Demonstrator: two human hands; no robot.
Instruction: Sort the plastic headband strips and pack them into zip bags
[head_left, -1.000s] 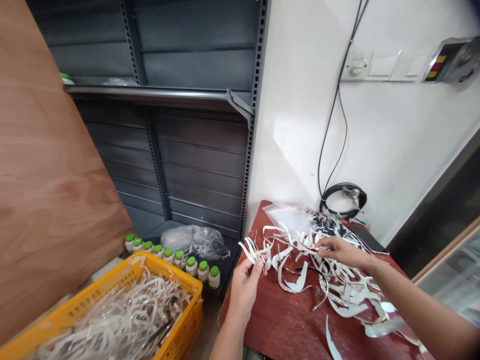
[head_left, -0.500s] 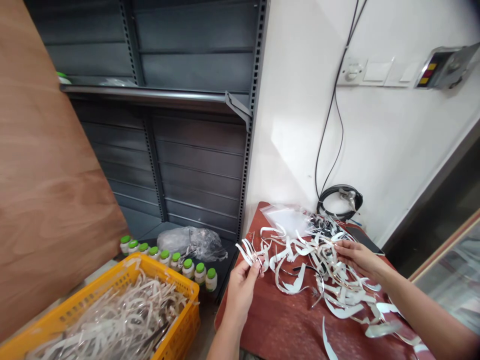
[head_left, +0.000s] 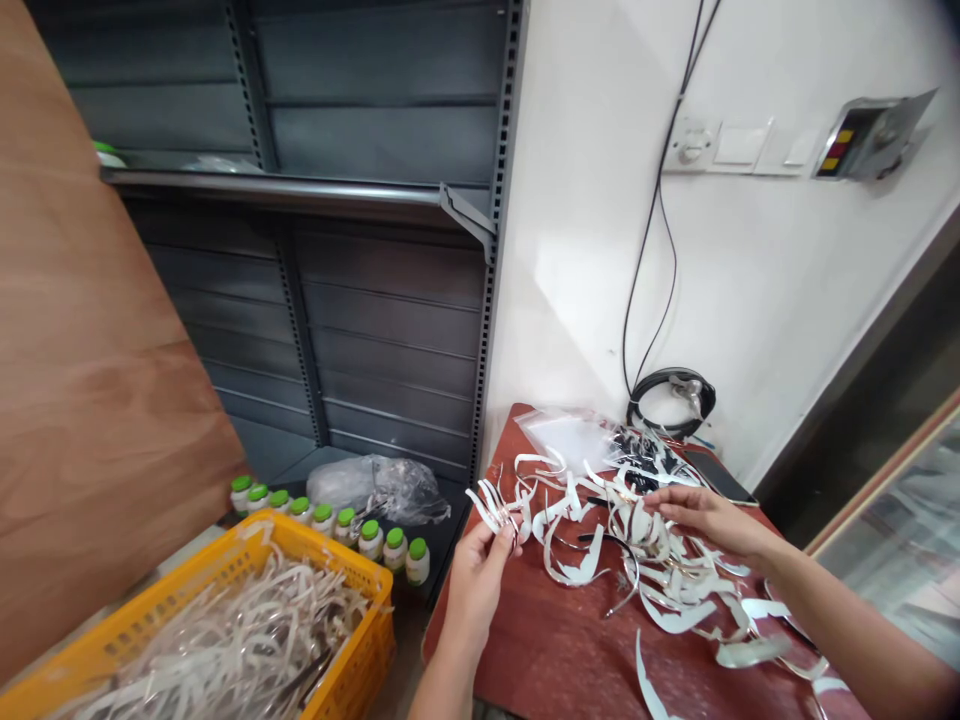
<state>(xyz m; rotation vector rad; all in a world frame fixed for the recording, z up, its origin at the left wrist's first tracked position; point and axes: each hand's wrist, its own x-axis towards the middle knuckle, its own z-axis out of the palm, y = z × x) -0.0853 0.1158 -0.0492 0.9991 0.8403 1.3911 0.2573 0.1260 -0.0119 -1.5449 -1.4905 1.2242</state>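
My left hand (head_left: pixel 476 585) is shut on a small bunch of curled white strips (head_left: pixel 489 508), held up at the near edge of the pile. A loose heap of glossy white strips with some dark pieces (head_left: pixel 645 560) covers the red-brown table (head_left: pixel 517 640). My right hand (head_left: pixel 705 520) reaches over the heap, its fingers extended and resting at the strips. I cannot tell whether it grips any. A yellow plastic crate (head_left: pixel 360 590) at the lower left is full of similar strips.
Several green-capped white bottles (head_left: pixel 371 540) stand in a row behind the crate, beside a clear plastic bag (head_left: pixel 379 490) on the bottom shelf. A phone (head_left: pixel 720 477), a flat clear bag (head_left: pixel 570 435) and a black cable coil (head_left: pixel 671 400) lie at the table's far end. A plywood sheet (head_left: pixel 90 350) leans at the left.
My right hand has slid left over the heap. The whole view has shifted slightly left and upward. My left hand still holds the strips.
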